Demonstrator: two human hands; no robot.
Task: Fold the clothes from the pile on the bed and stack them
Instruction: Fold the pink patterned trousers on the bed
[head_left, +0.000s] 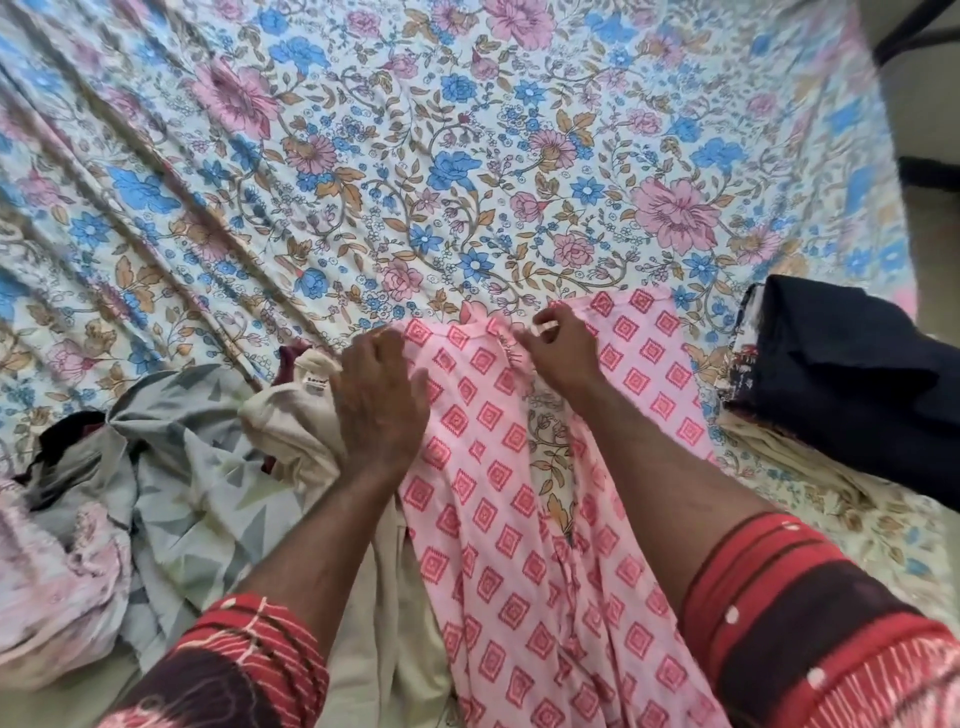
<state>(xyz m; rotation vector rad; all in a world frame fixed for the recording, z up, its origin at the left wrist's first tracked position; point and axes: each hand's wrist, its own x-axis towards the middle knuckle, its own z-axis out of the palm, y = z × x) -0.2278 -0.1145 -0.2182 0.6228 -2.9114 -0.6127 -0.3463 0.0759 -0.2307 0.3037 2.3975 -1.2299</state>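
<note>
The bed (467, 130) fills the room's view, covered in a floral sheet of blue and pink blooms. Across its near part lies a pink garment (519, 519) with red diamond print, spread lengthwise toward the person. To the left sits the unfolded pile (156, 467): a grey geometric cloth, a cream piece and a pale pink one, tumbled together. At the right edge rests a dark folded stack (857, 374). The left hand (382, 400) lies on the pink garment's left edge, fingers bent over the cloth. The right hand (558, 345) pinches the fabric near its top end.
</note>
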